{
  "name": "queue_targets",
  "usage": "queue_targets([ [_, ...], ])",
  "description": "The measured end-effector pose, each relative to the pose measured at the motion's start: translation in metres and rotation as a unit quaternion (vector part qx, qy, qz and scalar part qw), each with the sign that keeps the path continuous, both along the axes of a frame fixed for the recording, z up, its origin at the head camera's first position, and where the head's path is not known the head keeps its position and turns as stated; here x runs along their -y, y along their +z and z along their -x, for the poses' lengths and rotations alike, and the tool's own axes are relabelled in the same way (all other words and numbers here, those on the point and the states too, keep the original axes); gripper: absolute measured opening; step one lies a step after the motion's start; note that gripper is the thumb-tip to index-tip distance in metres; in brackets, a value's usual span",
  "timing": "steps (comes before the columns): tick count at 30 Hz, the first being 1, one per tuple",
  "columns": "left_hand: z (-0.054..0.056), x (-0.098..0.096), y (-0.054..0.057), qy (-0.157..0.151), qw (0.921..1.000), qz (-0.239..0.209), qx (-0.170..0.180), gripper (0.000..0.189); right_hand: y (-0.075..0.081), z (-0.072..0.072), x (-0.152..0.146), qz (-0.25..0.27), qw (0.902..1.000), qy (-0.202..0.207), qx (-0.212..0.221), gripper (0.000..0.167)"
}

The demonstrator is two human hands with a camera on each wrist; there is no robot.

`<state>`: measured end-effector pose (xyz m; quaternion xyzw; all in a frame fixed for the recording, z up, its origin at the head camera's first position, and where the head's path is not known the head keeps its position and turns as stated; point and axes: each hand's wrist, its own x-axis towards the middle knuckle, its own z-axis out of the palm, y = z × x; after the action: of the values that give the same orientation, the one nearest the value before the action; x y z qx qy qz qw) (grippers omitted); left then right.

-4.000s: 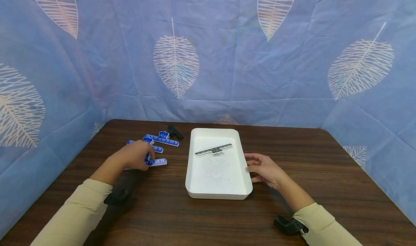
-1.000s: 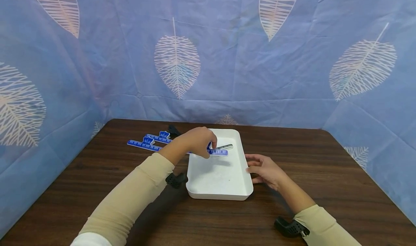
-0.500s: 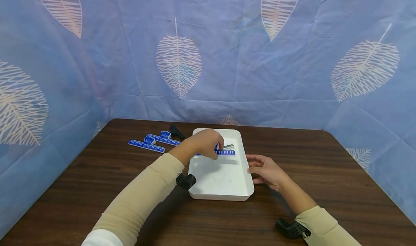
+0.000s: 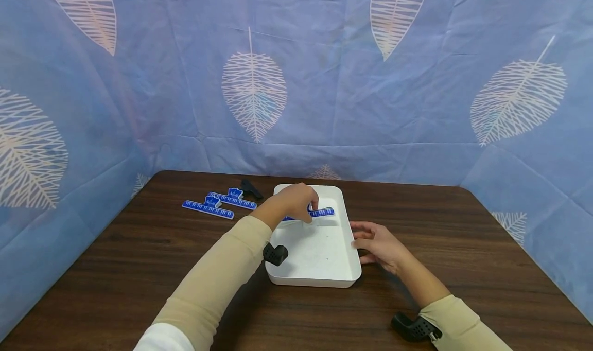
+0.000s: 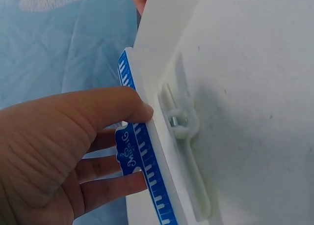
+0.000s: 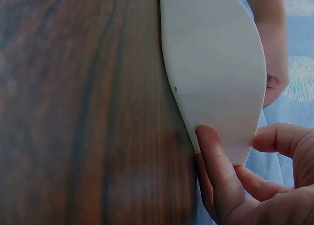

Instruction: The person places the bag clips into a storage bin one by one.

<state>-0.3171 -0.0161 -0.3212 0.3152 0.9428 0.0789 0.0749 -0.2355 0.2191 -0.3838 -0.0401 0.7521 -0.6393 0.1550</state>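
My left hand [image 4: 294,202] pinches a blue music page clip [image 4: 323,212] with a piano-key pattern, over the back part of the white tray [image 4: 315,261]. In the left wrist view, the thumb lies across the clip's bar, and its "Music" tab faces the other fingers. Close by, a pale clip [image 5: 181,129] with a metal spring lies inside the tray; in the head view my hand and the blue clip hide it. My right hand [image 4: 380,245] holds the tray's right side, with fingertips on the outer wall and one at the rim.
Two more blue clips, a nearer one [image 4: 208,209] and a farther one [image 4: 236,202], lie on the brown table [image 4: 116,268] left of the tray. A black clip [image 4: 251,188] sits behind them. Patterned blue fabric [image 4: 324,83] encloses the back and sides.
My left hand has taken a blue clip from the left of the table and carried it right, over the tray. Lately the clip has tilted slightly. My right hand has stayed at the tray.
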Motion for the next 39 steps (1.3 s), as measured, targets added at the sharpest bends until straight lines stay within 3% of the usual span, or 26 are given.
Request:
queue_targets([
  [7, 0.008, 0.002, -0.013, 0.046, 0.9985, -0.001, 0.028, 0.027, 0.000, 0.000, 0.000, 0.003, 1.0000, 0.001, -0.001, 0.061],
  [13, 0.007, 0.004, -0.013, 0.057, 0.9977, 0.012, 0.036, 0.029, 0.000, 0.000, 0.001, 0.004, 1.0000, 0.000, 0.002, 0.062],
  [27, 0.010, 0.014, -0.006, 0.035, 0.9986, 0.039, 0.011, 0.026, 0.001, 0.000, 0.001, 0.004, 1.0000, 0.004, 0.000, 0.062],
  [39, 0.002, 0.017, 0.006, 0.004, 0.9993, 0.031, -0.019, 0.030, -0.001, 0.001, -0.001, 0.001, 1.0000, 0.008, -0.002, 0.062],
])
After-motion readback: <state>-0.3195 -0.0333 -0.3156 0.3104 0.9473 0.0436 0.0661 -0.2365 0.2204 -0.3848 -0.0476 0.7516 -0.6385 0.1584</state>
